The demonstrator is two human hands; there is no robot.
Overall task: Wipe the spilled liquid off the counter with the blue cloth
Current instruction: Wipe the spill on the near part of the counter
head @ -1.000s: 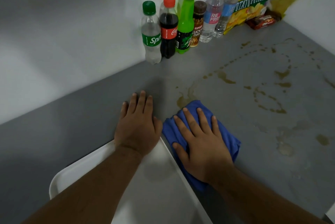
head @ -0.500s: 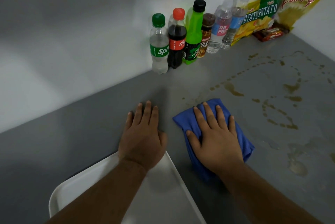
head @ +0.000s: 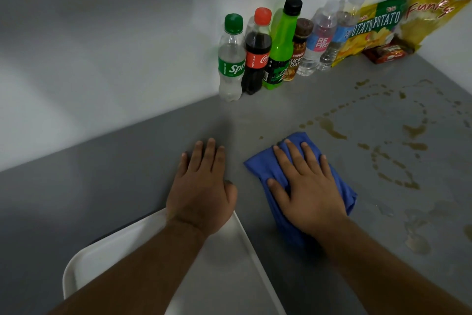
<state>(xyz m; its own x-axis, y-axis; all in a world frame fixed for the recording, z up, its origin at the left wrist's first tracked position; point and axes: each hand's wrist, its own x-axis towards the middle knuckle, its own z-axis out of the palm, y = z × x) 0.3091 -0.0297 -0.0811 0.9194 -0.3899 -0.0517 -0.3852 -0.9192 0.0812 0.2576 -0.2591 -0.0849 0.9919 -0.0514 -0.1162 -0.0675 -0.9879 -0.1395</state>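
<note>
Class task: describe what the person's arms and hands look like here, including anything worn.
Both forearms are bare to the frame edge; no sleeve shows. The left hand and right hand wear no gloves, and no ring, watch or bracelet is visible.

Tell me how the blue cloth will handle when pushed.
Likely floppy: the blue cloth lies bunched under the flat right hand. It probably slides easily on the smooth counter, though soaking up spilled liquid may make it drag.
</note>
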